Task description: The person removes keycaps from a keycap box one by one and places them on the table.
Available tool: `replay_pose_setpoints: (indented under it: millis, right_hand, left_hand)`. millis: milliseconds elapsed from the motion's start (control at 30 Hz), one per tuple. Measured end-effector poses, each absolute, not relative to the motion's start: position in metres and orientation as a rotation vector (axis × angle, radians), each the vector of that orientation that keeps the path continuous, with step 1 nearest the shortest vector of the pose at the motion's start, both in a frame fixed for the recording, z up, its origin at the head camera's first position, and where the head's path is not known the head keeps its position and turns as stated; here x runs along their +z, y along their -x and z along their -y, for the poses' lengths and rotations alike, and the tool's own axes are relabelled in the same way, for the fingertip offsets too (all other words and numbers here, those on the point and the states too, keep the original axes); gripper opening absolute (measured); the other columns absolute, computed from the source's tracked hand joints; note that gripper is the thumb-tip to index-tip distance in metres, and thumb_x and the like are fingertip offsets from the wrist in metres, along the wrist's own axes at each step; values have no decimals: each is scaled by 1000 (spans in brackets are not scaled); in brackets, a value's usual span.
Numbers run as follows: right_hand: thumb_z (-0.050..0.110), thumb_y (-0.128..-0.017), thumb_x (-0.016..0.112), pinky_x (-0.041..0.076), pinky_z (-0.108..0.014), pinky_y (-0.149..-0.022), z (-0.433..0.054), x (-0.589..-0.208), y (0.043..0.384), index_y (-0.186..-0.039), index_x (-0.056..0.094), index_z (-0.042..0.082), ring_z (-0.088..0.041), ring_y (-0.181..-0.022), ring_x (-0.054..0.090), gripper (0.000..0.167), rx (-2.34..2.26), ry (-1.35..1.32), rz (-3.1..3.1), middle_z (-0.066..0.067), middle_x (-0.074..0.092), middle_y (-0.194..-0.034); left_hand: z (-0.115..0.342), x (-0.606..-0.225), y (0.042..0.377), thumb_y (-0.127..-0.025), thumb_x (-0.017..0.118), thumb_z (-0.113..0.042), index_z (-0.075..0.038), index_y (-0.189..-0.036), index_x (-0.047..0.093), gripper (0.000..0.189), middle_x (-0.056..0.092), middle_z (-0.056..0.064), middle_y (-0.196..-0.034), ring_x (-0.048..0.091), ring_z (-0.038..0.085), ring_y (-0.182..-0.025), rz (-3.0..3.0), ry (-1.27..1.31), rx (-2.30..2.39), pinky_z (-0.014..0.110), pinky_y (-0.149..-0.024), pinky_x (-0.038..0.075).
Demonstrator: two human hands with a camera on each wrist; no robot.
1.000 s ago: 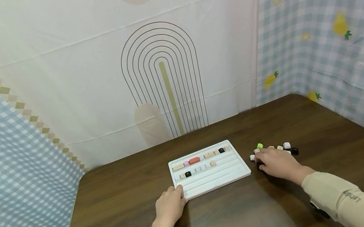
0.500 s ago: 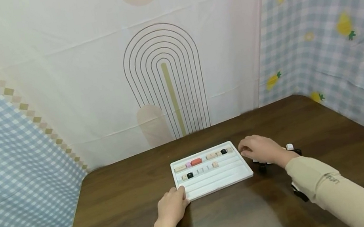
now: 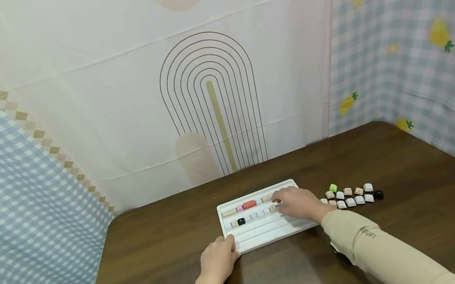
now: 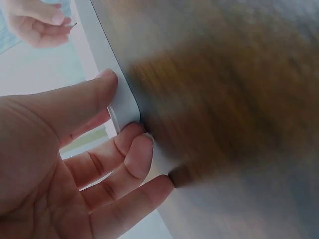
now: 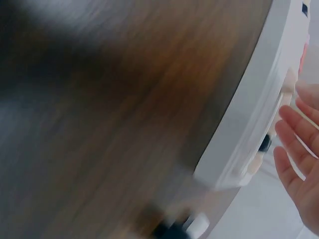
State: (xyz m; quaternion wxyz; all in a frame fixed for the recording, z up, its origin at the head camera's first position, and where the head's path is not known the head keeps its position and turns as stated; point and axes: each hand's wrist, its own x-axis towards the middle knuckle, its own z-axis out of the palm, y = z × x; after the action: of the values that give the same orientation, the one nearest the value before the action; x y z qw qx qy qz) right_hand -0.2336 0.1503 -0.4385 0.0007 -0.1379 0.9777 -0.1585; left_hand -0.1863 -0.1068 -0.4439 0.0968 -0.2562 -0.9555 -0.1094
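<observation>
A shallow white tray (image 3: 262,238) with ridged rows lies on the table, and small keycaps sit in its two far rows. A red keycap (image 3: 249,204) and a black keycap (image 3: 241,221) stand out among pale ones. My left hand (image 3: 217,262) grips the tray's near left corner; the left wrist view shows the thumb on the rim (image 4: 124,102) and bent fingers by its edge. Over the right part of the tray is my right hand (image 3: 298,203), fingertips by a peach keycap (image 3: 272,209). Whether it pinches anything is hidden. In the right wrist view its fingers (image 5: 299,139) look spread.
Right of the tray, several loose keycaps lie in rough rows on the dark wooden table (image 3: 155,249), among them a green keycap (image 3: 333,188) and a black keycap (image 3: 378,194). Fabric curtains (image 3: 289,76) hang behind the table and at both sides.
My right hand has left the loose keycaps and moved left over the tray, uncovering the loose ones. The left hand has stayed at the tray's corner. The head view has shifted slightly.
</observation>
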Motion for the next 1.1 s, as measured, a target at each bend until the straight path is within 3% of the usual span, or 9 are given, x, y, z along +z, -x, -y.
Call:
replay_pose_setpoints:
  millis: [200,333,900,1100]
  right_hand:
    - [18,-83,64,47,-37,-68,-136,-447,237,-89,65,13,-15,-73,57,8,-371,501,-3205,0,65,-82]
    - [19,-82,65,45,-34,-61,-135,-452,238,-80,64,16,-13,-65,55,4,-288,552,-3302,3,63,-75]
    - [17,-81,67,48,-38,-64,-131,-452,236,-81,67,14,-19,-67,60,3,-233,584,-3363,0,66,-79]
    - [17,-80,68,48,-36,-67,-135,-439,231,-89,68,14,-19,-76,62,9,-297,519,-3339,0,67,-86]
  left_hand:
    - [105,-443,185,-70,75,-17,-13,-68,45,31,46,1,-61,48,19,-51,2806,768,-320,29,-45,32]
    - [105,-442,184,-71,75,-17,-13,-68,45,31,45,1,-61,48,19,-51,2809,775,-314,29,-45,32]
    - [105,-443,184,-71,75,-18,-13,-68,45,30,45,2,-61,47,19,-51,2813,770,-288,29,-45,32]
    - [105,-444,184,-72,75,-19,-13,-69,45,30,46,2,-62,48,20,-52,2828,765,-281,29,-45,33]
